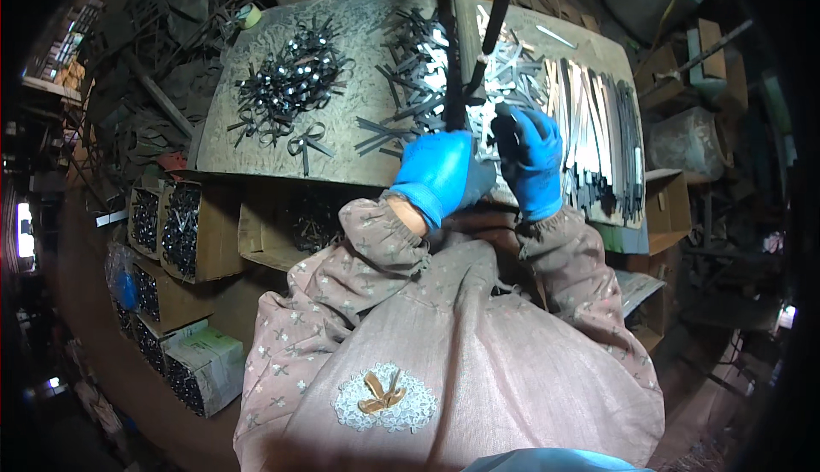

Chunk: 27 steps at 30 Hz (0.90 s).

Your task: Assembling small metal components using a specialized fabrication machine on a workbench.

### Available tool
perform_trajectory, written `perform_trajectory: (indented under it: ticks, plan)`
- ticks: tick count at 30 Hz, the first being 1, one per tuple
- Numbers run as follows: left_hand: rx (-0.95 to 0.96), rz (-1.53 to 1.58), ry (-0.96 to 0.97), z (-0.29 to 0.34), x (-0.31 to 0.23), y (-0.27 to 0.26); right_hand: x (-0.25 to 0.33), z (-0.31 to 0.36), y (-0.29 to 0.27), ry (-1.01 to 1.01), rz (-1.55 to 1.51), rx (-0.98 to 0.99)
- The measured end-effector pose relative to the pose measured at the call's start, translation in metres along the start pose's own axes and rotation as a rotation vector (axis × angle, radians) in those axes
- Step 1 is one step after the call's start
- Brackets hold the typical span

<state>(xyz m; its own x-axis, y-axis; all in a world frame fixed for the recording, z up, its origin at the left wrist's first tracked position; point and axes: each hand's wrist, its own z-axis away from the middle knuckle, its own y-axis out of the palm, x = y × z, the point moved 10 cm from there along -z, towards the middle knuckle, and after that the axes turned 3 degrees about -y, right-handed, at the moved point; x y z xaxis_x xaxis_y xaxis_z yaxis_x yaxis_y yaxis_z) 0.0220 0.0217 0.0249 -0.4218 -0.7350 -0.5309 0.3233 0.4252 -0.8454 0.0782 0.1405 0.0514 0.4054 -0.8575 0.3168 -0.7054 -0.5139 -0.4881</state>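
Pointing lengthwise away, flat strips (588,130), right hand (538,158) nearer, left hand (437,171) farther, grips unclear

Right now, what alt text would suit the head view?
A person's left hand and right hand, both blue-gloved, are close together at the near edge of a table. Straight strips lie at right, a pile of looped strips at left, cardboard boxes below left.

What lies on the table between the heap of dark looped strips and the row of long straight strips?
The head view shows a loose pile of flat dark strips, partly hidden by a tan bar.
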Motion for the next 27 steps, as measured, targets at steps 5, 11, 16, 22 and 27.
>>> perform_trajectory:
  ticks: [5,11,16,22,27]
  plan:
    - [0.061,0.046,-0.051,-0.002,0.001,-0.003,0.001,-0.024,-0.011,0.091,-0.147,0.000]
    - [0.161,-0.023,0.031,0.001,0.002,0.006,0.003,-0.008,-0.001,0.020,0.092,0.130]
    - [0.190,-0.099,0.010,-0.002,0.002,-0.002,0.002,-0.015,-0.001,0.000,0.113,0.220]
    - [-0.247,0.389,-0.039,-0.005,0.005,-0.038,-0.021,-0.015,-0.006,0.217,-0.014,0.097]
    - [-0.252,0.962,0.106,-0.027,0.006,-0.039,-0.055,0.021,0.027,1.057,-1.025,-0.191]
